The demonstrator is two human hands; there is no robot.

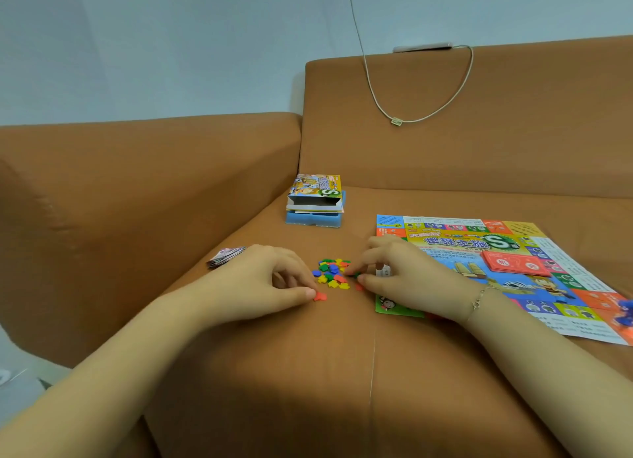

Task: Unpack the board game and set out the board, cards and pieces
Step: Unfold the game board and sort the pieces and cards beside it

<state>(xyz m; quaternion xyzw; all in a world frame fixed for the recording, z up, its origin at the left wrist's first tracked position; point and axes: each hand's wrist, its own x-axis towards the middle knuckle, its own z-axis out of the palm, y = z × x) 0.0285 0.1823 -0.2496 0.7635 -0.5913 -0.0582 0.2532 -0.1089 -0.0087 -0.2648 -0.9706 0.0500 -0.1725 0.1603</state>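
A paper game board (555, 272) lies unfolded on the sofa seat at the right, with a stack of red cards (513, 264) on it. A small heap of coloured plastic pieces (330, 272) sits just left of the board. My left hand (263, 281) rests beside the heap, its thumb and fingers touching a red piece (320, 296). My right hand (407, 276) lies over the board's left edge and pinches a green piece (356, 275). A pile of paper money (224, 256) lies behind my left hand. The open game box (315, 190) rests on a blue tray (313, 219) farther back.
Everything lies on a brown sofa seat (308, 372) with an armrest at the left and a backrest behind. A white cable (397, 122) hangs down the backrest from a phone on top. A blue object (627, 312) shows at the board's right edge.
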